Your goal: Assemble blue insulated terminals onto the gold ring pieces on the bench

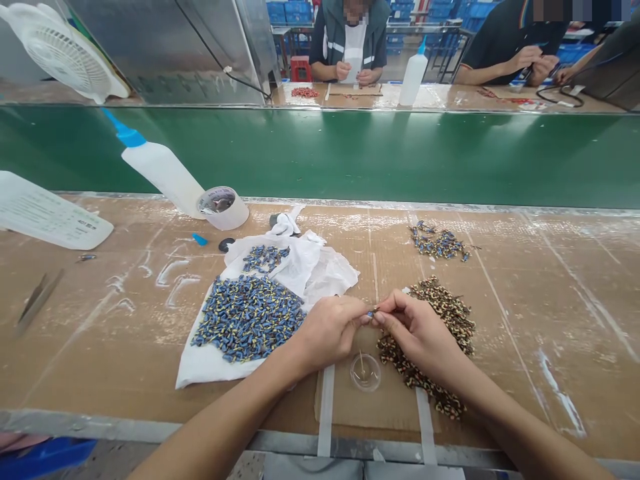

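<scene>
My left hand pinches a small blue piece. Fingertips of my right hand close at the same spot, on a tiny part too small to make out. Left of my hands, a heap of small blue-and-yellow pieces lies on white paper. Partly behind my right hand spreads a pile of small brown-and-cream pieces. Below my fingertips stands a clear round dish with a thin stick in it. Farther back sits a smaller group of blue-and-cream pieces.
White squeeze bottles and a tape roll stand at the back left; tweezers lie far left. A green strip runs behind the cardboard-covered table. Beyond it, other people work near a white bottle and a fan.
</scene>
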Demonstrator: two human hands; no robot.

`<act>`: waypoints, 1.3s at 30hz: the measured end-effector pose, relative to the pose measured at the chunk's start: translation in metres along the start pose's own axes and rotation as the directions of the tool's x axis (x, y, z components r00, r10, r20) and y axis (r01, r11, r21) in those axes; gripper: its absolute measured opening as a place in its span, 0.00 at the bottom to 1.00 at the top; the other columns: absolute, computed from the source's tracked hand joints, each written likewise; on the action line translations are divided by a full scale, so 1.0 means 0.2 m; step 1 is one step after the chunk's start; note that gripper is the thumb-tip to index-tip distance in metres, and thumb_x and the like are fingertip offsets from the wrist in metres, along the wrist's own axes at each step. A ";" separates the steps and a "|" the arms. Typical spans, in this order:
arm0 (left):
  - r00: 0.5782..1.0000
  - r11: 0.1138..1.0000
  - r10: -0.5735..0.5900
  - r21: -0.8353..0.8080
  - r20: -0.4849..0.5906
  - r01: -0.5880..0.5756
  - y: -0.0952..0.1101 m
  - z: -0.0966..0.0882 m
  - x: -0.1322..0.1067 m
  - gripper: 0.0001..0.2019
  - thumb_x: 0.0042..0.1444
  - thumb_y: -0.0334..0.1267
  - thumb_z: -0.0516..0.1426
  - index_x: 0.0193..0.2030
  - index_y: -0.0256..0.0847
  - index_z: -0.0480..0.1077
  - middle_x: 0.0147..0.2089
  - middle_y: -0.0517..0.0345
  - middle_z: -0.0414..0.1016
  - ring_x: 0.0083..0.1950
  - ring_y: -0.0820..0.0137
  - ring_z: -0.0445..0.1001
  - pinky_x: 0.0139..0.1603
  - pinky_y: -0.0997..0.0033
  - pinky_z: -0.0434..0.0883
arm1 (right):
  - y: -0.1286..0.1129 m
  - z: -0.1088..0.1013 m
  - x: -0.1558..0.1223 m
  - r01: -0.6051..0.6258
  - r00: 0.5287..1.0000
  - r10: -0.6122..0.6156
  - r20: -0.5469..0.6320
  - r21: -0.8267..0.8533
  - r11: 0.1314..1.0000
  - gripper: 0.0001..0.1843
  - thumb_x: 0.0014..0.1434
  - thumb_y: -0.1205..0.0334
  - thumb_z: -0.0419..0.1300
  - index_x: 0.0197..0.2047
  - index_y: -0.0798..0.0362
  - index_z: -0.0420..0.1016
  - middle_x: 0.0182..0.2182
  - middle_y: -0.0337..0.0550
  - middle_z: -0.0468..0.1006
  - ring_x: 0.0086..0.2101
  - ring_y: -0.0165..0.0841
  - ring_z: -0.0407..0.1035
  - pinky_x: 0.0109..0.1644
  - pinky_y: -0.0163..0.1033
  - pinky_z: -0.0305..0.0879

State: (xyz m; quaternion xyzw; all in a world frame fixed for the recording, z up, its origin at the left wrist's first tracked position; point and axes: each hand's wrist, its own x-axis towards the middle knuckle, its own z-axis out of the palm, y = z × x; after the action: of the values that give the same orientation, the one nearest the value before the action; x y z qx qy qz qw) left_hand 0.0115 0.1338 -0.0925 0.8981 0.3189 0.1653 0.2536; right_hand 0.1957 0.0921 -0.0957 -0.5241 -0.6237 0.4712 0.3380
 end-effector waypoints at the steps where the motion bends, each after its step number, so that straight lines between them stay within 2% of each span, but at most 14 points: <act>1: 1.000 1.000 0.009 -0.001 -0.004 -0.009 0.00 0.00 0.00 0.11 0.61 0.29 0.47 0.29 0.38 0.66 0.27 0.58 0.69 0.30 0.69 0.67 0.32 0.73 0.61 | 0.00 0.00 0.00 -0.022 1.000 0.022 0.006 0.051 0.998 0.06 0.62 0.61 0.54 0.33 0.52 0.68 0.28 0.40 0.74 0.29 0.32 0.68 0.31 0.35 0.62; 5: 0.999 0.998 0.042 0.051 -0.002 -0.042 -0.01 -0.01 0.00 0.12 0.62 0.30 0.48 0.28 0.37 0.66 0.27 0.57 0.69 0.31 0.69 0.67 0.33 0.72 0.62 | -0.02 -0.01 0.00 -0.092 0.996 0.091 0.016 0.156 0.983 0.07 0.61 0.59 0.56 0.34 0.52 0.69 0.28 0.40 0.75 0.30 0.32 0.69 0.31 0.35 0.64; 10: 0.996 0.992 0.082 0.098 0.020 -0.083 -0.02 -0.01 0.00 0.12 0.60 0.29 0.47 0.28 0.38 0.66 0.27 0.57 0.69 0.30 0.69 0.67 0.31 0.72 0.62 | 0.00 0.00 0.00 -0.063 0.998 0.061 0.020 0.113 0.992 0.06 0.61 0.61 0.56 0.32 0.52 0.68 0.28 0.41 0.76 0.30 0.33 0.70 0.33 0.36 0.65; 15: 0.995 0.991 0.094 0.088 0.039 -0.097 -0.01 0.00 0.00 0.10 0.57 0.27 0.48 0.27 0.39 0.65 0.25 0.58 0.69 0.27 0.70 0.67 0.28 0.72 0.59 | 0.01 0.00 -0.01 -0.001 0.999 0.003 0.048 -0.032 0.999 0.06 0.62 0.65 0.54 0.32 0.51 0.67 0.28 0.41 0.78 0.29 0.34 0.72 0.32 0.37 0.65; 20: 0.995 0.995 0.055 0.082 0.077 -0.062 0.00 0.00 0.00 0.08 0.54 0.26 0.50 0.28 0.39 0.67 0.26 0.58 0.71 0.29 0.68 0.69 0.29 0.72 0.60 | 0.00 0.00 -0.01 0.064 0.997 -0.055 0.049 -0.189 0.980 0.08 0.61 0.69 0.53 0.31 0.50 0.65 0.26 0.39 0.78 0.27 0.33 0.71 0.30 0.36 0.61; 27: 0.994 0.999 -0.025 0.037 0.103 0.021 0.01 0.00 -0.01 0.09 0.52 0.25 0.51 0.33 0.41 0.70 0.27 0.59 0.73 0.30 0.66 0.72 0.30 0.72 0.60 | -0.01 0.03 -0.01 0.088 0.996 -0.083 0.031 -0.266 0.960 0.09 0.59 0.72 0.51 0.29 0.49 0.62 0.25 0.39 0.76 0.27 0.33 0.69 0.30 0.35 0.59; 30: 0.996 0.999 -0.032 -0.010 0.088 0.033 0.01 0.00 0.00 0.09 0.53 0.25 0.51 0.34 0.40 0.70 0.28 0.59 0.73 0.31 0.67 0.71 0.31 0.72 0.61 | -0.01 0.02 0.00 0.080 0.997 -0.081 0.003 -0.204 0.976 0.08 0.60 0.70 0.52 0.30 0.50 0.65 0.25 0.39 0.75 0.27 0.33 0.70 0.31 0.36 0.61; 32: 0.997 0.998 -0.038 -0.047 0.062 0.041 0.01 -0.01 0.00 0.09 0.56 0.25 0.49 0.32 0.38 0.69 0.28 0.58 0.72 0.31 0.68 0.70 0.32 0.73 0.62 | -0.02 0.01 0.00 0.056 0.998 -0.057 -0.009 -0.074 0.996 0.07 0.61 0.67 0.53 0.31 0.51 0.67 0.27 0.40 0.76 0.29 0.33 0.71 0.33 0.36 0.64; 36: 1.000 0.997 -0.024 -0.077 -0.002 0.024 0.01 -0.04 0.01 0.10 0.61 0.28 0.48 0.31 0.38 0.67 0.29 0.58 0.71 0.32 0.70 0.68 0.33 0.73 0.62 | -0.03 -0.02 0.01 -0.048 0.998 0.037 0.053 0.222 0.974 0.06 0.63 0.60 0.54 0.37 0.52 0.69 0.30 0.42 0.78 0.32 0.32 0.73 0.34 0.36 0.69; 39: 1.000 0.995 -0.016 -0.099 -0.012 0.015 0.01 -0.05 0.00 0.10 0.62 0.29 0.47 0.33 0.38 0.67 0.30 0.58 0.71 0.32 0.70 0.67 0.33 0.73 0.62 | -0.04 -0.04 0.02 -0.075 0.995 0.055 0.077 0.273 0.959 0.09 0.63 0.57 0.55 0.38 0.53 0.70 0.32 0.44 0.79 0.32 0.32 0.73 0.35 0.37 0.70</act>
State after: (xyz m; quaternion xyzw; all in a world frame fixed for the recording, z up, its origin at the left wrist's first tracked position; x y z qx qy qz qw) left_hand 0.0081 0.1370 -0.0829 0.8809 0.3189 0.1848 0.2968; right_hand 0.1990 0.0976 -0.0861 -0.4757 -0.5458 0.5819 0.3704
